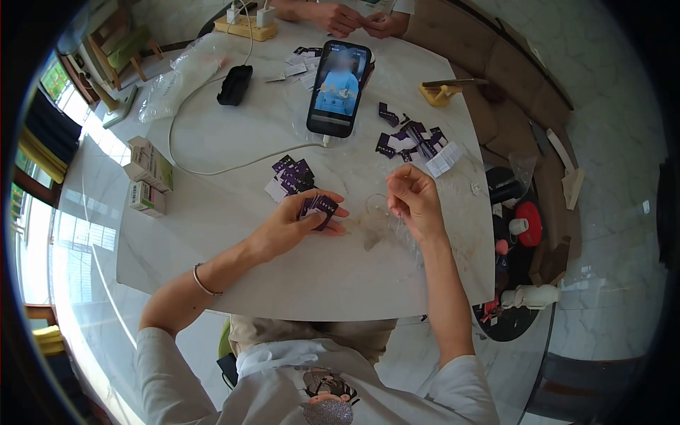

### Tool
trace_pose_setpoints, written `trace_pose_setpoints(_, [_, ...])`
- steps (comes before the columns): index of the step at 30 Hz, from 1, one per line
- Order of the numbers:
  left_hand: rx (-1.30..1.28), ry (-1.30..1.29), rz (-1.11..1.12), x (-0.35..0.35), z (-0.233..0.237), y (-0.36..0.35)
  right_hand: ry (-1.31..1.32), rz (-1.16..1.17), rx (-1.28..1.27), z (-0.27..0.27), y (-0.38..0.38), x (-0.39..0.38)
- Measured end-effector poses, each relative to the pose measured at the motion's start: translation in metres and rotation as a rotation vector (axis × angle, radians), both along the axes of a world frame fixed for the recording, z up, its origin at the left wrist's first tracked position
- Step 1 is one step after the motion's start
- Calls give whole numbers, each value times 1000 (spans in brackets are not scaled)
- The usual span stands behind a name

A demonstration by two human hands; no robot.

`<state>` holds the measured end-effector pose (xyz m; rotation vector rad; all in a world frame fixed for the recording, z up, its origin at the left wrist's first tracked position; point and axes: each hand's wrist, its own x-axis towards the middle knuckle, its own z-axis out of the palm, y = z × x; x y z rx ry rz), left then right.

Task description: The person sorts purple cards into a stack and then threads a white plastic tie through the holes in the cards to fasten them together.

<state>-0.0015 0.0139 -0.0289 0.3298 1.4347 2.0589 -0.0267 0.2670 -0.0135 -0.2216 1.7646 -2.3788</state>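
Purple tags (322, 207) sit in grip of the left hand (290, 228).

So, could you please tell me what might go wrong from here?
The left hand holds several purple tags; one might slip out. The right hand pinches a thin clear film, likely a bag, barely visible against the table, so it could be fumbled. The white cable runs beside the tag pile and might snag.

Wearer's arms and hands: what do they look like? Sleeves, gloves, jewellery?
Left grip and right grip are bare hands, no gloves. A thin metal bracelet circles the left wrist. Forearms are uncovered. The left sleeve and right sleeve are short and pale grey-white.
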Motion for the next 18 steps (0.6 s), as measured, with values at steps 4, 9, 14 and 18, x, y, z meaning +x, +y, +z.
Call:
trace_pose_setpoints(4, [-61, 68, 36, 0, 4, 1, -14, 109, 174, 4, -18, 9])
trace_pose_setpoints(9, [-168, 107, 133, 2, 1, 3, 25, 150, 318, -4, -33, 17])
trace_pose_setpoints(14, [-347, 282, 202, 6, 2, 7, 31, 144, 408, -5, -38, 21])
trace_pose_setpoints(18, [-432, 361, 221, 9, 7, 8, 46, 134, 441, -2, -39, 23])
